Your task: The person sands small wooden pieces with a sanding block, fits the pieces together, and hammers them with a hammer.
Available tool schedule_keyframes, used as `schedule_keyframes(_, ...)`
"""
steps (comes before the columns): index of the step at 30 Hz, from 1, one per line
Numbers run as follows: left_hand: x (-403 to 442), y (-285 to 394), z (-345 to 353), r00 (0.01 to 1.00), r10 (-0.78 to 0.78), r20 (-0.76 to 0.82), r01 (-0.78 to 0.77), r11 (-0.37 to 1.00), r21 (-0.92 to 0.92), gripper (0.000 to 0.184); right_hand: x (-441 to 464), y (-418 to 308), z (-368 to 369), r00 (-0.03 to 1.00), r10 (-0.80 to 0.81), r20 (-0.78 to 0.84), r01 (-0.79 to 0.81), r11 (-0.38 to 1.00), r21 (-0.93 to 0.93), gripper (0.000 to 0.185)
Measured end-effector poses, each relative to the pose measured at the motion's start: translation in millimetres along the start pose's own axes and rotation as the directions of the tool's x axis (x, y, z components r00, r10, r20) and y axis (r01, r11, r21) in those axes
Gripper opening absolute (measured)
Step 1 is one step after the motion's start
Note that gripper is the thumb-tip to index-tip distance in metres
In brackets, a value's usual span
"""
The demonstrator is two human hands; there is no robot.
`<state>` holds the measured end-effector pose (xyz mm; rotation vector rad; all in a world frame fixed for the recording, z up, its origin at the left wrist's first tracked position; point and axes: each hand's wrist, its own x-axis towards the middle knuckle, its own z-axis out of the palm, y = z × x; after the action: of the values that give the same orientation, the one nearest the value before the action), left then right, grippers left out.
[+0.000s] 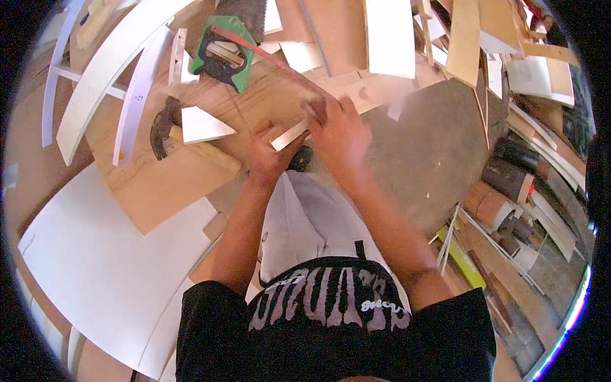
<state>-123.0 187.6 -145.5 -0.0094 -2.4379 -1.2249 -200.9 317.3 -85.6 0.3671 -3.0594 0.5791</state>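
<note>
My left hand (266,153) is closed around the near end of a small pale wood strip (290,135). My right hand (342,130) is closed at the strip's far end, its fingertips blurred and pinched together. A long thin red strip (273,58) runs from the upper left to my right hand; whether that hand grips it I cannot tell. Beyond my hands lies a handsaw with a green handle (240,76), under the red strip's far end. Left of my left hand are a white wedge-shaped offcut (205,124) and a dark curved tool head (160,130), perhaps a hammer.
A brown board (143,197) and a large white curved panel (95,261) lie to the left. Curved white strips (95,95) stand at the upper left. Offcuts and a white board (389,38) fill the back. Brown cylinders (487,204) and a yellow-green bar (466,264) lie at the right.
</note>
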Motion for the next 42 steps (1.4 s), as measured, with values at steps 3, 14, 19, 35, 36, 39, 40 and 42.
schedule_keyframes(3,1.2,8.6,-6.9,0.999,-0.036,0.019,0.036,0.999,0.019,0.027,2.9,-1.3,2.1,0.999,-0.036,-0.029,0.036,0.999,-0.018,0.031)
schedule_keyframes(14,16.7,52.7,-30.0,0.882,-0.470,0.034,0.466,0.859,-0.214,0.033,-115.6,103.6,-134.6,0.839,0.537,0.087,-0.544,0.831,0.116,0.040)
schedule_keyframes(19,15.9,114.2,-79.3,0.900,-0.432,0.064,0.423,0.826,-0.372,0.024,-115.0,92.3,-176.5,0.764,0.645,0.010,-0.556,0.651,0.517,0.045)
schedule_keyframes(35,58.3,247.5,-231.9,0.921,-0.389,0.028,0.310,0.685,-0.660,0.043,-80.9,-86.1,-254.8,0.856,0.390,0.339,-0.271,-0.221,0.937,0.040)
schedule_keyframes(36,57.7,246.3,-235.3,0.924,-0.381,0.031,0.305,0.688,-0.659,0.043,-80.9,-90.8,-254.4,0.873,0.344,0.345,-0.266,-0.258,0.929,0.040)
schedule_keyframes(39,55.7,241.6,-241.0,0.965,-0.261,-0.001,0.192,0.715,-0.672,0.040,-88.7,-103.9,-249.8,0.865,0.335,0.374,-0.278,-0.301,0.912,0.047)
schedule_keyframes(40,53.9,237.8,-242.9,0.967,-0.255,0.016,0.199,0.711,-0.675,0.040,-92.5,-108.5,-249.4,0.860,0.352,0.370,-0.269,-0.304,0.914,0.047)
schedule_keyframes(42,46.5,227.6,-244.2,0.969,-0.242,0.044,0.204,0.691,-0.693,0.036,-101.4,-120.8,-253.6,0.874,0.333,0.353,-0.264,-0.285,0.922,0.037)
